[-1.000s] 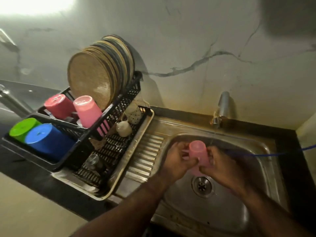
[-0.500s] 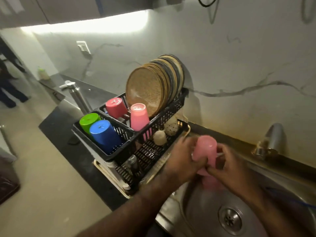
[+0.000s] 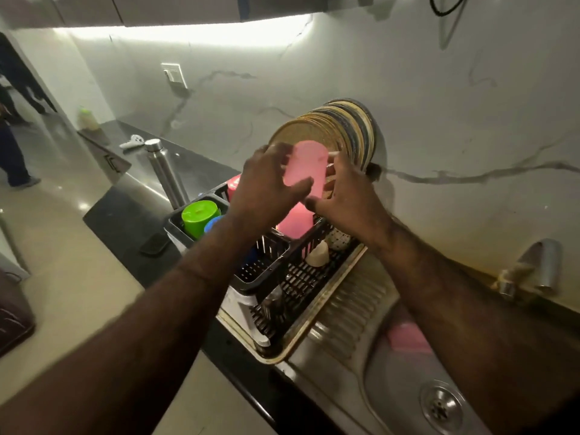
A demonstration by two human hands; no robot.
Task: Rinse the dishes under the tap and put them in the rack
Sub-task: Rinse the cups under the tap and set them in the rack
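now, from the head view: a pink cup point(image 3: 303, 169) held up over the black rack point(image 3: 295, 268), bottom up, right in front of the row of plates point(image 3: 342, 127). left hand point(image 3: 266, 186) wrapped round the cup's left side, fingers point(image 3: 299, 185) curled on it. right hand point(image 3: 348, 193) holding the other side, thumb low, fingers partly hidden behind the cup. another pink cup point(image 3: 295, 224) already standing upside down in the rack just below. green cup point(image 3: 201, 216) and blue cup point(image 3: 213, 223) upside down in the side bin. one more pink thing point(image 3: 408, 340) left in the sink point(image 3: 392, 387), tap point(image 3: 539, 265) off to the right.

probably best to lower the cup slowly, keep it mouth down, and set it in a free spot beside the other pink one. careful not to bump the plates. let go only when standing steady.
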